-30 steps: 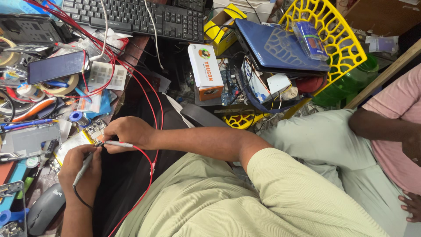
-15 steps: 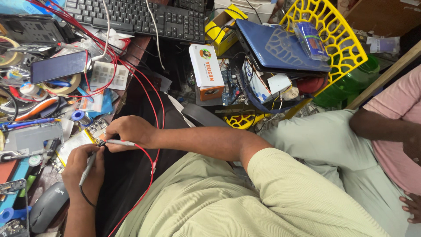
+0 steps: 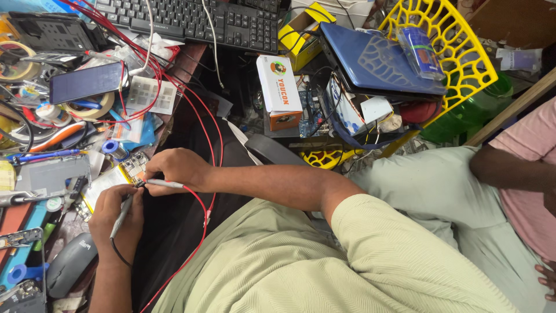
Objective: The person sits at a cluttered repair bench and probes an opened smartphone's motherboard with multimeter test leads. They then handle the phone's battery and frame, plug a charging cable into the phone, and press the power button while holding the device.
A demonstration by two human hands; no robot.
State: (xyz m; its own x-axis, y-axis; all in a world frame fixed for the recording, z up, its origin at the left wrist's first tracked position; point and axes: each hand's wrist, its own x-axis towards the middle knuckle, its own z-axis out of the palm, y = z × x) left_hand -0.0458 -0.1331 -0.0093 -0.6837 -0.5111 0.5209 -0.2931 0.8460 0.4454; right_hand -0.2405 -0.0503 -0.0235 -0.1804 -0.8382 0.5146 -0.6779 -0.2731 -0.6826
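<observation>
Cluttered bench (image 3: 174, 124) around both probe-holding hands (image 3: 174, 169)

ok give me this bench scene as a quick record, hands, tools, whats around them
left hand: grips a grey probe with a black lead, tip towards the circuit board
right hand: grips a silver probe with a red lead, tip at the same board
circuit board: small, lies on the bench edge between both hands
phone: dark, face up, farther back on the bench
keyboard: black, at the back
mouse: grey, beside the left forearm
yellow basket: holds a blue laptop
second person: seated to the right, pink top
</observation>
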